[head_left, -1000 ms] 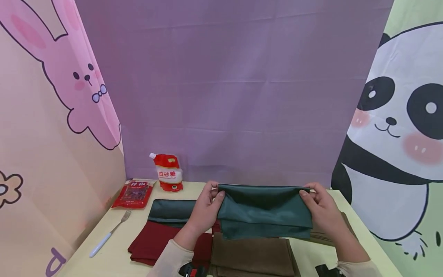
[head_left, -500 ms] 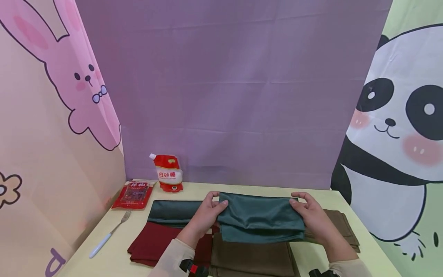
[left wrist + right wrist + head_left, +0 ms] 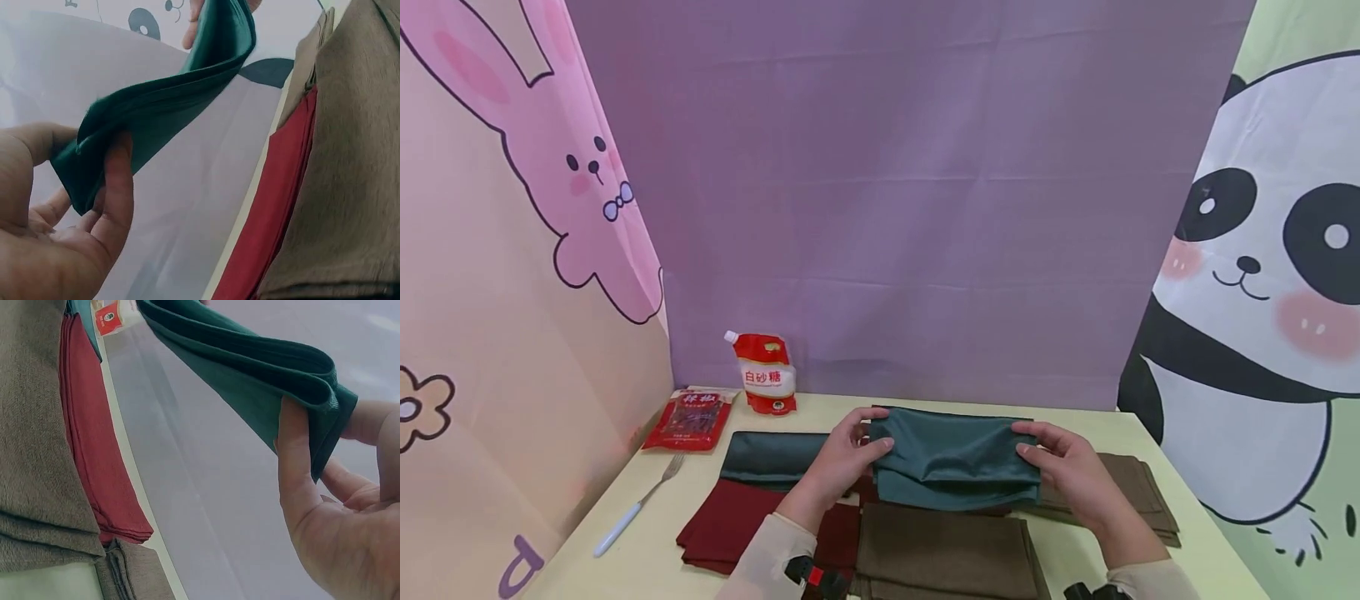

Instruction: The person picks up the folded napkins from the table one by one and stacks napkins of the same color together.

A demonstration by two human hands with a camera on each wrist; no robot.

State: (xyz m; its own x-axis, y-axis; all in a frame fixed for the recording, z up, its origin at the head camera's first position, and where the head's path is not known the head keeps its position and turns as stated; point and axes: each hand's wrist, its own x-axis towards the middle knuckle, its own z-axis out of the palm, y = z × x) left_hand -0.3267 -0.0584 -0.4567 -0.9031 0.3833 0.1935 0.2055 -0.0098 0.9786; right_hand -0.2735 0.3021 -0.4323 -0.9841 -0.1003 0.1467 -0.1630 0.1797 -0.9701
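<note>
A folded dark green satiny cloth (image 3: 955, 462) is held up between both hands, above the other cloths. My left hand (image 3: 838, 471) pinches its left end, thumb on the near side. At the other end my right hand (image 3: 1075, 475) grips it in the same way. Between them the fabric sags in soft ripples. In the left wrist view the left hand (image 3: 69, 244) has the cloth's corner between thumb and fingers. The right wrist view shows the right hand (image 3: 337, 531) on a layered end, with rounded folds (image 3: 312, 375) along one edge.
Folded brown (image 3: 947, 550) and dark red (image 3: 737, 525) cloths lie below. Another green cloth (image 3: 771, 458) sits behind the red, and a second brown one (image 3: 1135, 492) to the right. A fork (image 3: 640, 504), a red food packet (image 3: 691, 421) and a sugar pouch (image 3: 766, 375) are at the left.
The hands have come closer together, mainly the right hand moving left, so the green cloth is slacker. Its top edge sits slightly lower than a second ago.
</note>
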